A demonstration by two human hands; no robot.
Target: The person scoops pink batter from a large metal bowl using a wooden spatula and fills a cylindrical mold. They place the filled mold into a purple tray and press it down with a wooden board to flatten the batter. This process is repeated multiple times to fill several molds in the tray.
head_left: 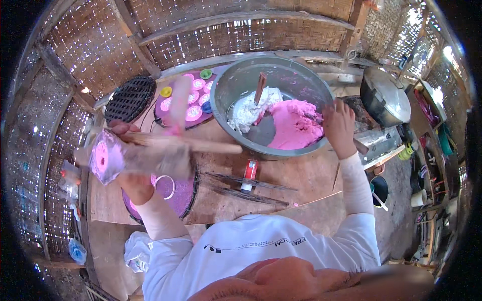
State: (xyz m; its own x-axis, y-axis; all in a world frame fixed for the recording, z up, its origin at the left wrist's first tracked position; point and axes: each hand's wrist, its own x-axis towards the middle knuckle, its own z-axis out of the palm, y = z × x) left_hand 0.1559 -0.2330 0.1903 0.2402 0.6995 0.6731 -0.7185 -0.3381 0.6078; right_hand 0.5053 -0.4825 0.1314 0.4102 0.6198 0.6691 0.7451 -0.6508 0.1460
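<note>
My left hand [122, 127] is closed around a wooden press-like tool [160, 158], blurred by motion, with a stick handle [213, 146] reaching to the right. A round pink mass in clear plastic [102, 156] shows at the tool's left end. My right hand [339, 123] bends over the right rim of a large grey basin [228, 120], its fingertips curled beside the pink dough [296, 125]; what they grip is hidden. White dough [246, 113] lies next to the pink dough, with a brown wooden stick [260, 88] standing in it.
Behind the tool stands a purple tray [163, 118] with pink rounds and small coloured cups. A second purple round tray [183, 198] with a white ring [164, 187] lies nearer. Dark sticks [251, 183] and a red-white tube [249, 175] lie on the table. A lidded pot [384, 95] stands right.
</note>
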